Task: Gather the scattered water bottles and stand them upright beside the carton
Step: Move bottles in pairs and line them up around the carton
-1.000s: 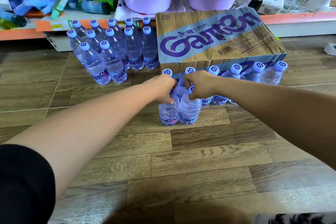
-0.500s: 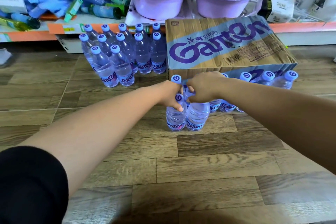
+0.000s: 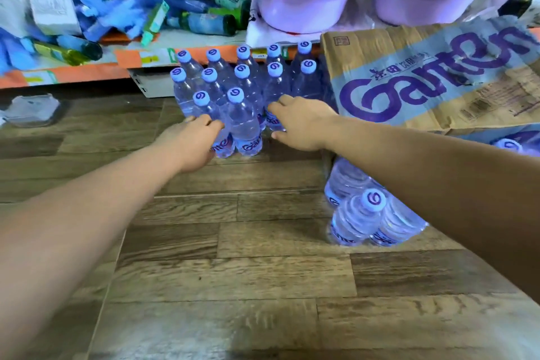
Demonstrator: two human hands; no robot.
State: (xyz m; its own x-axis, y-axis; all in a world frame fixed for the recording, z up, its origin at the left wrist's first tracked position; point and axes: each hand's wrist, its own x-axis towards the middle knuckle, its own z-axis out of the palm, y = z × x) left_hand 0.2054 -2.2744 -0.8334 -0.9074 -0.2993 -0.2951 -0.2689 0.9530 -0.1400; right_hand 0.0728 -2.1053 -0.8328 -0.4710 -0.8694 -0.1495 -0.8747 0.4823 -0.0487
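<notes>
The Ganten carton (image 3: 438, 79) lies on the wooden floor at the right. Left of it stands a tight cluster of several upright water bottles (image 3: 245, 90) with pale blue caps. My left hand (image 3: 191, 140) rests with fairly straight fingers against the front-left bottle (image 3: 217, 128) of that cluster. My right hand (image 3: 302, 124) has its fingers spread and touches a bottle (image 3: 274, 90) on the cluster's right side, close to the carton. More upright bottles (image 3: 362, 219) stand in front of the carton, partly hidden under my right forearm.
A low shelf with an orange edge (image 3: 73, 73) runs behind, piled with boxes and blue packages. Two purple basins (image 3: 304, 6) sit on it above the carton. A clear plastic lid (image 3: 32, 109) lies on the floor at the left. Bare wooden floor (image 3: 233, 286) stretches in front.
Both hands have let go of the two bottles in front of the carton and moved left to the cluster beside it. The view has shifted left and closer.
</notes>
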